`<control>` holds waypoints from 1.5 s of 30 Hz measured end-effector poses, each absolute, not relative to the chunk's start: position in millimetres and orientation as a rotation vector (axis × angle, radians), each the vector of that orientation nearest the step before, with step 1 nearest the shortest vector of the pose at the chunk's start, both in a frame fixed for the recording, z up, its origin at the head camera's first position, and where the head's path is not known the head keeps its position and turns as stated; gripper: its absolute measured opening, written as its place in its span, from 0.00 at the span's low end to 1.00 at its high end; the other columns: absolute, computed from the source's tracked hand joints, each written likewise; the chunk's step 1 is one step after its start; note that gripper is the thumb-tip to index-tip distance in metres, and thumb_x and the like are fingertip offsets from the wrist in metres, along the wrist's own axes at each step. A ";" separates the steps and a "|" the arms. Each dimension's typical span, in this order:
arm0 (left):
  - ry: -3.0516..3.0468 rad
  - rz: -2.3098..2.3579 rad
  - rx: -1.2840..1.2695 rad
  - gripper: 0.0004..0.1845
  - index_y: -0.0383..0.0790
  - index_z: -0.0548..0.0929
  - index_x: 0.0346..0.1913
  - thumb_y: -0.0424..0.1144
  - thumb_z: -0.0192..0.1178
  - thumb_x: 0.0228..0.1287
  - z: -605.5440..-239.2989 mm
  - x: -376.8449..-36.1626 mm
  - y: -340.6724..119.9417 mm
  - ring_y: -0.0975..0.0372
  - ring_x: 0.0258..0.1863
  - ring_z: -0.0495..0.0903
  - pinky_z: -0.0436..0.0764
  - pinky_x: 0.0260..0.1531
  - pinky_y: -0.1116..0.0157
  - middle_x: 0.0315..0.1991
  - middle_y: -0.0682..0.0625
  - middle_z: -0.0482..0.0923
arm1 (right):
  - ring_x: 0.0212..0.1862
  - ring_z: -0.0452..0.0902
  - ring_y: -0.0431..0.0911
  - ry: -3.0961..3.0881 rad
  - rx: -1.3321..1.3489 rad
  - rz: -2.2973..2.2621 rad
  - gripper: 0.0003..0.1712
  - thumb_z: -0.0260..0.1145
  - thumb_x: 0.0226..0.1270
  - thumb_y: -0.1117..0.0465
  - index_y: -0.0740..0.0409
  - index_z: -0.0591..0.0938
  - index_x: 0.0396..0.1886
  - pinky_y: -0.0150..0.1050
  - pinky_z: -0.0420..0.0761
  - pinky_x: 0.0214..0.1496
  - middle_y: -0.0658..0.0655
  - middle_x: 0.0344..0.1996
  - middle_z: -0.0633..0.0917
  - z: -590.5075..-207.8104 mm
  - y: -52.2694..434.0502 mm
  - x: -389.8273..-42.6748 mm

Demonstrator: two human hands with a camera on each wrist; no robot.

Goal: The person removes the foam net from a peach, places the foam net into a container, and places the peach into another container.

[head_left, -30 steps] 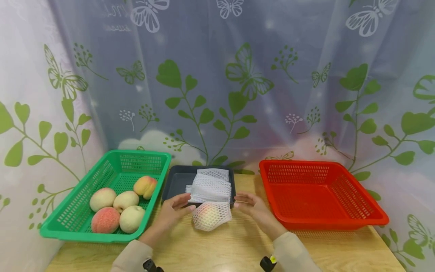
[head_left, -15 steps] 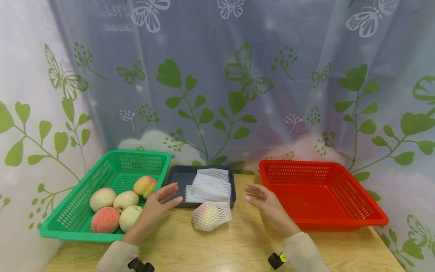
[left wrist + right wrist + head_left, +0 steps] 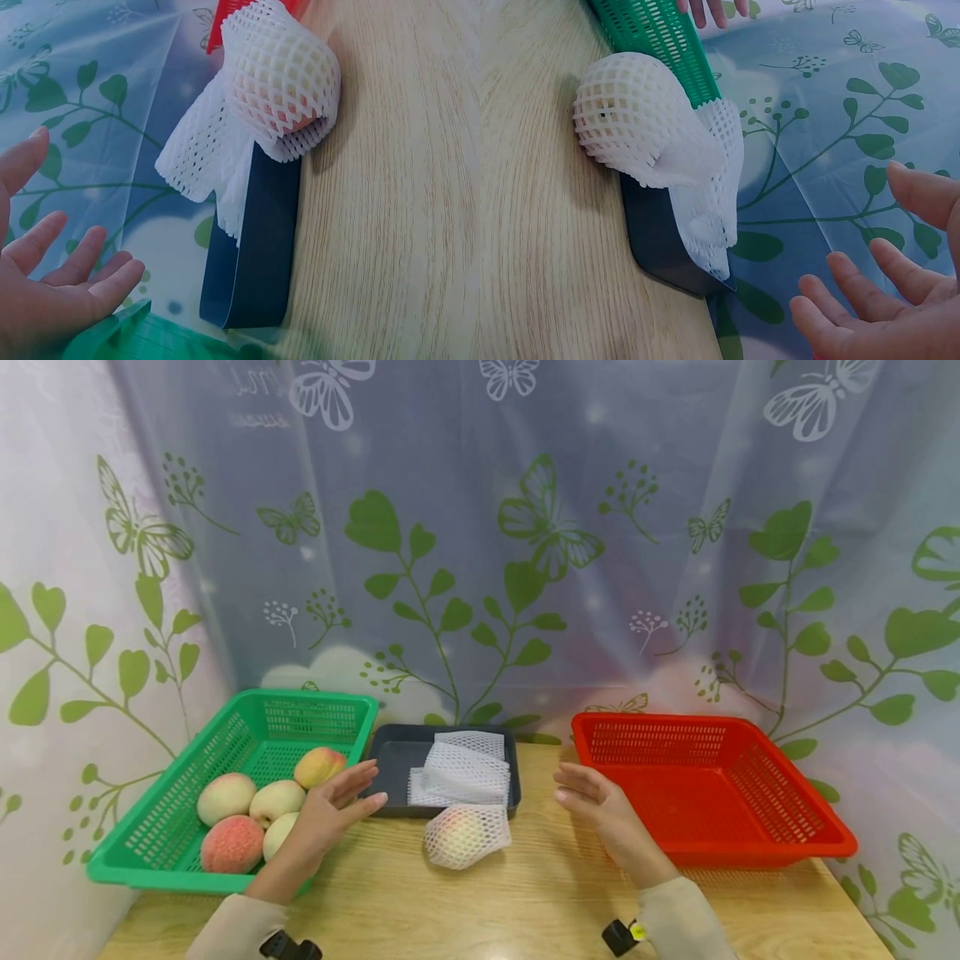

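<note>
Here, in the lower middle of the head view, one peach wrapped in a white foam net [image 3: 467, 837] lies on the wooden table [image 3: 525, 902], touching the front edge of the dark tray [image 3: 390, 760]; both wrist views also show it resting against that tray. Neither hand touches it. The left hand [image 3: 330, 814] hovers at the lower left of centre, over the near right corner of the green basket [image 3: 150, 843], with its fingers straight and relaxed and nothing in them. The right hand [image 3: 600, 802] hovers to the right of centre, just beside the red basket [image 3: 750, 852], fingers loosely spread and also holding nothing. As far as I can judge, the wrapping of this one peach is finished, because the net covers it almost fully, but it is not yet put in any basket. In the green basket, at the lower left of the frame, five bare peaches [image 3: 227, 797] lie together, so most of the work seems left. A pile of flat foam nets [image 3: 465, 768] waits in the dark tray, and the red basket at the right shows no fruit inside. Behind everything hangs a curtain with green leaves and butterflies [image 3: 480, 527].
</note>
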State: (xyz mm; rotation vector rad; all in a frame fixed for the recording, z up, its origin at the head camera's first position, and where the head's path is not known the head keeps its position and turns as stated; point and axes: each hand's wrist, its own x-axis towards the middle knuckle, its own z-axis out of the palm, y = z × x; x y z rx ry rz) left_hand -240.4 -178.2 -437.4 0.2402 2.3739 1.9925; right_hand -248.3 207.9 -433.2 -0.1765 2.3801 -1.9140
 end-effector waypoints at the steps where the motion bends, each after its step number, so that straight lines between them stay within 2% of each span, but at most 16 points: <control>1: 2.370 1.995 0.241 0.34 0.42 0.65 0.70 0.41 0.65 0.63 -437.3 -240.6 -178.3 0.50 0.70 0.61 0.70 0.63 0.57 0.69 0.41 0.64 | 0.65 0.68 0.54 2.380 -0.180 -1.911 0.32 0.66 0.65 0.55 0.52 0.68 0.67 0.53 0.66 0.68 0.59 0.65 0.72 -433.1 208.2 -247.9; 14: 2.366 2.006 0.283 0.34 0.40 0.65 0.70 0.39 0.64 0.63 -441.6 -244.6 -172.8 0.48 0.69 0.61 0.69 0.63 0.53 0.69 0.40 0.64 | 0.64 0.69 0.55 2.372 -0.223 -1.923 0.33 0.66 0.66 0.57 0.57 0.67 0.68 0.53 0.65 0.68 0.62 0.65 0.72 -437.0 206.6 -250.5; 25: 2.366 1.945 0.311 0.34 0.41 0.68 0.68 0.41 0.67 0.60 -456.8 -250.5 -150.9 0.46 0.68 0.63 0.71 0.61 0.52 0.67 0.40 0.67 | 0.61 0.71 0.53 2.247 -0.222 -1.979 0.33 0.68 0.63 0.57 0.58 0.69 0.66 0.54 0.65 0.68 0.61 0.62 0.74 -451.5 183.1 -257.0; 32: 2.350 1.956 0.354 0.31 0.30 0.70 0.65 0.34 0.67 0.58 -478.4 -253.2 -132.3 0.41 0.64 0.66 0.71 0.61 0.50 0.63 0.33 0.70 | 0.59 0.73 0.54 2.215 -0.253 -1.929 0.32 0.67 0.64 0.60 0.64 0.69 0.65 0.54 0.68 0.66 0.67 0.61 0.73 -465.7 162.8 -260.1; 36: 2.367 1.960 0.366 0.28 0.27 0.72 0.62 0.30 0.66 0.58 -488.6 -255.3 -125.5 0.39 0.60 0.69 0.75 0.57 0.51 0.59 0.31 0.73 | 0.57 0.74 0.54 2.218 -0.259 -1.919 0.30 0.66 0.64 0.61 0.66 0.70 0.64 0.52 0.71 0.63 0.68 0.59 0.75 -469.1 153.1 -259.6; 40: 2.363 1.950 0.452 0.28 0.21 0.71 0.60 0.27 0.65 0.57 -498.8 -257.6 -120.8 0.36 0.58 0.71 0.74 0.57 0.50 0.56 0.26 0.72 | 0.57 0.73 0.55 2.216 -0.260 -1.903 0.30 0.67 0.63 0.62 0.67 0.71 0.63 0.49 0.74 0.60 0.68 0.59 0.75 -471.7 145.1 -257.9; 43: 2.312 1.947 0.475 0.29 0.19 0.70 0.60 0.28 0.66 0.57 -507.4 -259.6 -116.9 0.38 0.56 0.73 0.77 0.55 0.55 0.57 0.25 0.71 | 0.55 0.74 0.54 2.241 -0.272 -1.863 0.30 0.68 0.62 0.62 0.67 0.72 0.63 0.46 0.77 0.57 0.68 0.59 0.75 -474.9 139.8 -257.1; 45: 2.264 1.951 0.469 0.30 0.19 0.69 0.61 0.29 0.67 0.57 -512.4 -261.2 -114.6 0.40 0.56 0.74 0.79 0.52 0.62 0.58 0.26 0.70 | 0.53 0.75 0.53 2.241 -0.286 -1.843 0.31 0.69 0.61 0.61 0.66 0.72 0.63 0.43 0.78 0.54 0.67 0.57 0.76 -478.1 136.6 -257.3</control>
